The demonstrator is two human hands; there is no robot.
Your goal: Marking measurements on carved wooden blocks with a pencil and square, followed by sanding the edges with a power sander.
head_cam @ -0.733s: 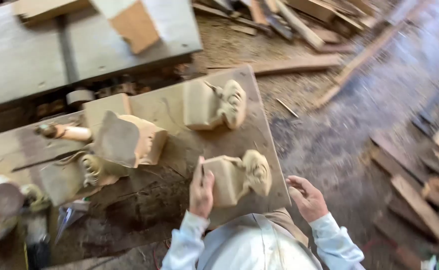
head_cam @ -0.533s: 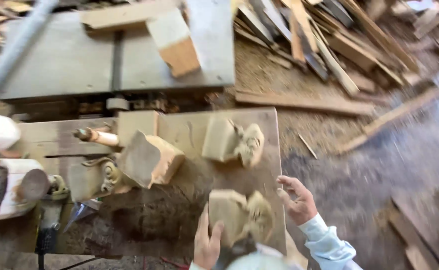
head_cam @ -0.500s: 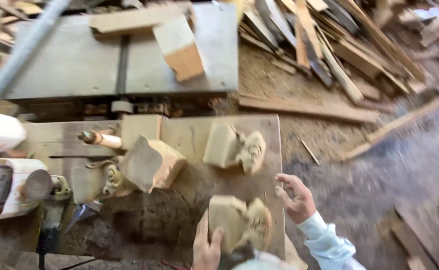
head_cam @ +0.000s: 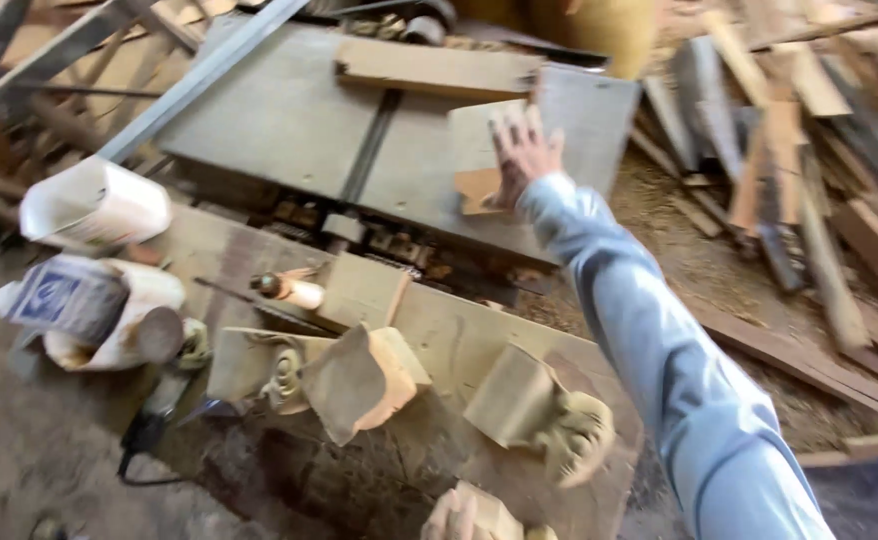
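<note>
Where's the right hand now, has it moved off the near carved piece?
Yes. The right hand has reached up and away from the workboard edge, out to the grey machine table, and now lies on the wood block there.

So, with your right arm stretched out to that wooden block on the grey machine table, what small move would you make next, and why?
Probably close the right hand on the wooden block: its open fingers already lie over it, while the left hand rests on a carved piece.

Your view: even, soft daylight, moderately bright; shadows faint and diffuse; no glare; motion blur heaviest on your right hand (head_cam: 525, 152), its sleeve (head_cam: 679, 370) and the frame edges; fine detail smeared throughout
</note>
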